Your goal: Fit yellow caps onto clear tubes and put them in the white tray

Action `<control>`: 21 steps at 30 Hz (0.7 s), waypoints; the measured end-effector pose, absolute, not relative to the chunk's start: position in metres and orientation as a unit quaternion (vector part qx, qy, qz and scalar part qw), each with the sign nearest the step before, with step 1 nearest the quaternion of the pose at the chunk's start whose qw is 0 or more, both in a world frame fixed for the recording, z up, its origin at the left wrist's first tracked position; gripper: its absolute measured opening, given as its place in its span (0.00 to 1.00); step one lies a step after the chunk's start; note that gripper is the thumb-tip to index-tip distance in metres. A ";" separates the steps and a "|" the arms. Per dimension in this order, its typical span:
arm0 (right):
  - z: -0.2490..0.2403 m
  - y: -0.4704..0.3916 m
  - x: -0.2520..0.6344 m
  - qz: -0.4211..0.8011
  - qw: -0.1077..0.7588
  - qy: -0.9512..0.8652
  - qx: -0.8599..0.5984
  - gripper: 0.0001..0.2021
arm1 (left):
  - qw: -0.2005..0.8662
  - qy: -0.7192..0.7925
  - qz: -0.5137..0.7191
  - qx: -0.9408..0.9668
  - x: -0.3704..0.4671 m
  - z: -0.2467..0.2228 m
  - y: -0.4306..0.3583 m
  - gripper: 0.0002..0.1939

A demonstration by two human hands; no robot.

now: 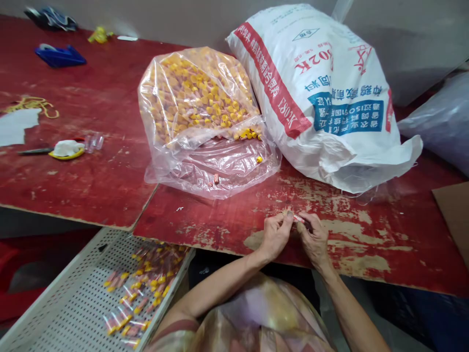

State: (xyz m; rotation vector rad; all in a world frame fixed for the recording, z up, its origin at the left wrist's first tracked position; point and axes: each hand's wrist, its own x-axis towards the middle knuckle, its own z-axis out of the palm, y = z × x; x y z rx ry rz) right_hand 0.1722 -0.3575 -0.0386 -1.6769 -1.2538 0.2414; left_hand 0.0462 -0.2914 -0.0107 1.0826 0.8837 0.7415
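My left hand [275,235] and my right hand [315,240] meet above the red table near its front edge, fingers pinched. Between their fingertips is a small red-and-white piece [298,218], mostly covered by the fingers, so its exact kind is unclear. Beyond the hands lies a clear plastic bag [234,159], its mouth toward me, filled with many small yellow-capped pink pieces [205,93]. A few loose pieces [216,179] rest near the bag's mouth.
A large white woven sack [351,93] leans at the back. Below the table edge at left, a perforated white tray [84,293] holds clear tubes with yellow caps [146,278]. Scissors [36,151], a blue tape dispenser [60,56] and cardboard [454,210] lie farther out.
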 end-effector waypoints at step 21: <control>-0.014 -0.320 0.107 0.068 0.361 -0.791 -0.488 0.11 | 0.737 0.442 0.145 0.490 -0.050 -0.005 -0.254 0.29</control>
